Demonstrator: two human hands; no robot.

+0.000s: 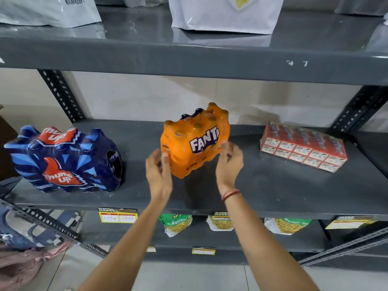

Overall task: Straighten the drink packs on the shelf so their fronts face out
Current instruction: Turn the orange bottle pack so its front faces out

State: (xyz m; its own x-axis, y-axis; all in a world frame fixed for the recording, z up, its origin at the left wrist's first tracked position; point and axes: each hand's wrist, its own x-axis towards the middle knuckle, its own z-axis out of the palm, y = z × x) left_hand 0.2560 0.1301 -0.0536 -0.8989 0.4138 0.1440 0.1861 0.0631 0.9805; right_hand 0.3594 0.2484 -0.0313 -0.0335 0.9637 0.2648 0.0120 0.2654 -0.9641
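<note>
Here the orange Fanta pack (pixel 194 141) stands near the middle of the grey shelf (pixel 273 185), turned at an angle so its logo faces forward and to the right, with one corner pointing toward the camera. Both hands reach up to it from below. The left hand (pixel 158 171) is at the pack's left front corner, fingers loosely spread and curved, the thumb against the wrap; whether the other fingers touch is blurred. The right hand (pixel 228 162) is at the pack's right lower edge, fingers bent and apart, their tips at or just beside the plastic; neither hand closes around the pack. A red thread bracelet (pixel 231 194) circles the right wrist.

Well to the left on the same shelf sits a blue Thums Up pack (pixel 63 160), its printed side facing forward. Well to the right lies a shrink-wrapped block of red and white cartons (pixel 303 147), skewed to the shelf edge.
</note>
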